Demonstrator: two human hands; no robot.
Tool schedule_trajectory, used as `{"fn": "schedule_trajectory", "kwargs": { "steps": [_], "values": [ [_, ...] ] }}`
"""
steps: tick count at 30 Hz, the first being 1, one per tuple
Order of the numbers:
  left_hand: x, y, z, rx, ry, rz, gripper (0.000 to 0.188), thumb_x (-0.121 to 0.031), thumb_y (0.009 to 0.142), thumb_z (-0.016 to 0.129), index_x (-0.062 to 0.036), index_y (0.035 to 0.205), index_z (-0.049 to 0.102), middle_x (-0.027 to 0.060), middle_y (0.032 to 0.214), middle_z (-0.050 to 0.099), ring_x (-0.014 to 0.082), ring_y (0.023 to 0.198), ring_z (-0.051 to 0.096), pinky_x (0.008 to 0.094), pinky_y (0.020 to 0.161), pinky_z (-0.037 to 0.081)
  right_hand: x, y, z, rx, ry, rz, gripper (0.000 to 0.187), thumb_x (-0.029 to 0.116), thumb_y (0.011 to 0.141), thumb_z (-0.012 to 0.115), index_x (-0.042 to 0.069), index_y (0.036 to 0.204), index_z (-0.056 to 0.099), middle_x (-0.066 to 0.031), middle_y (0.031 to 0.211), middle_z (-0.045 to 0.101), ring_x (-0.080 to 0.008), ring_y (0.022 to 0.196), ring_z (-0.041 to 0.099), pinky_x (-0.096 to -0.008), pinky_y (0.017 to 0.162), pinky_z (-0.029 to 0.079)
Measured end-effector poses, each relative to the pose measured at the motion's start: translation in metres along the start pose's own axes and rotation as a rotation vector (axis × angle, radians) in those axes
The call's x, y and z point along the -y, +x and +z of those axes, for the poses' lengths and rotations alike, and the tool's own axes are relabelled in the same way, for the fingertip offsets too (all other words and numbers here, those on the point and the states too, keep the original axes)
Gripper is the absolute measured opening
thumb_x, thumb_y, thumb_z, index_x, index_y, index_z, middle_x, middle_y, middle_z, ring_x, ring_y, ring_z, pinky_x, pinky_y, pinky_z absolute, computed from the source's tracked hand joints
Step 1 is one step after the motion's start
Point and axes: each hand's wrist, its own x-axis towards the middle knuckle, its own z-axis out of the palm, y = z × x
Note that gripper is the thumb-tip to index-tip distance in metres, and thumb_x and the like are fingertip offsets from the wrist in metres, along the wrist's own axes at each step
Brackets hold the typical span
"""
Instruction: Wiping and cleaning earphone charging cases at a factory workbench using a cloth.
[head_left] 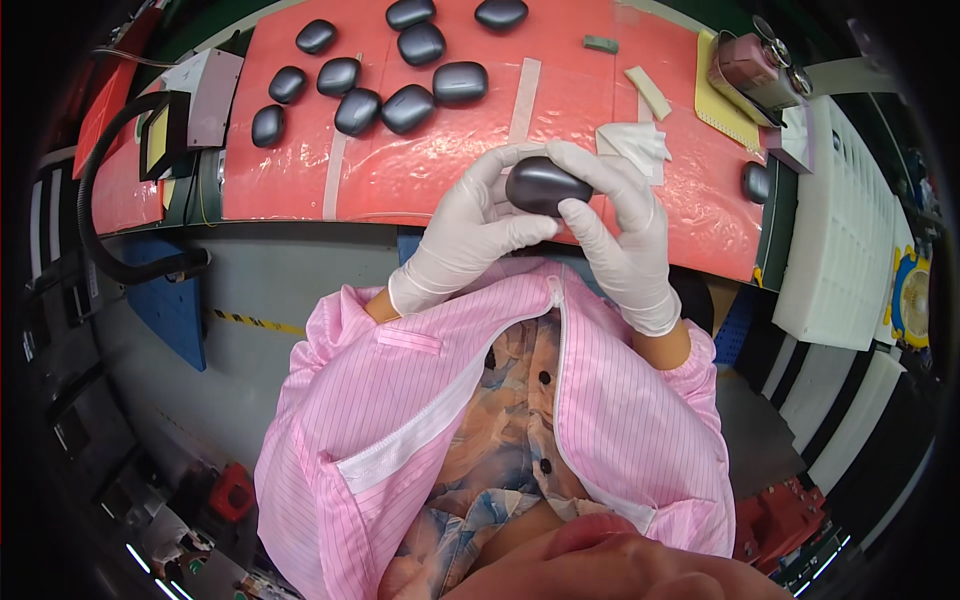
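The left hand [462, 232] and right hand [632, 222] grip the dark rounded case [546, 187] between them.

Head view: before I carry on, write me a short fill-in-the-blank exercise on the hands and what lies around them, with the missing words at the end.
1. The left hand and the right hand wear gloves coloured ____.
2. The number of hands on the dark case is ____.
3. From the wearer's side, the crumpled white cloth lies to the ____ of that case.
4. The pink jacket hangs ____ at the front.

Missing words: white; two; right; open.
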Motion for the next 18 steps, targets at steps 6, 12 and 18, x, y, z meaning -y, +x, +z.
{"fn": "schedule_trajectory", "kwargs": {
  "steps": [6,12,18],
  "values": [
    [-0.008,0.003,0.016,0.064,0.012,0.189,0.082,0.002,0.076,0.073,-0.0048,0.143,0.027,0.0133,0.135,0.045,0.0171,0.12,0.048,0.0316,0.101,0.042,-0.012,-0.019,0.015,-0.067,-0.243,-0.24,0.076,-0.01,0.073,0.068,0.004,0.141,0.036,-0.0162,0.124,0.056,-0.0304,0.115,0.055,-0.0376,0.099,0.041],
    [-0.004,0.008,0.019,0.088,0.115,0.333,0.098,0.004,0.073,0.074,-0.0096,0.149,0.014,0.0151,0.14,0.041,0.0176,0.124,0.046,0.0317,0.102,0.04,-0.03,-0.029,0.013,-0.342,0.091,0.164,0.095,-0.012,0.077,0.061,0.006,0.151,0.004,-0.0189,0.133,0.047,-0.0264,0.123,0.049,-0.0393,0.105,0.036],
    [0.008,0.02,0.024,0.179,0.229,0.217,0.094,-0.002,0.074,0.076,-0.0033,0.148,0.016,0.0152,0.136,0.046,0.0197,0.122,0.048,0.0345,0.104,0.037,-0.031,-0.017,-0.004,-0.103,-0.423,-0.417,0.053,0.002,0.073,0.069,0.002,0.123,0.052,-0.0139,0.113,0.059,-0.0349,0.106,0.057,-0.04,0.094,0.044]
  ]
}}
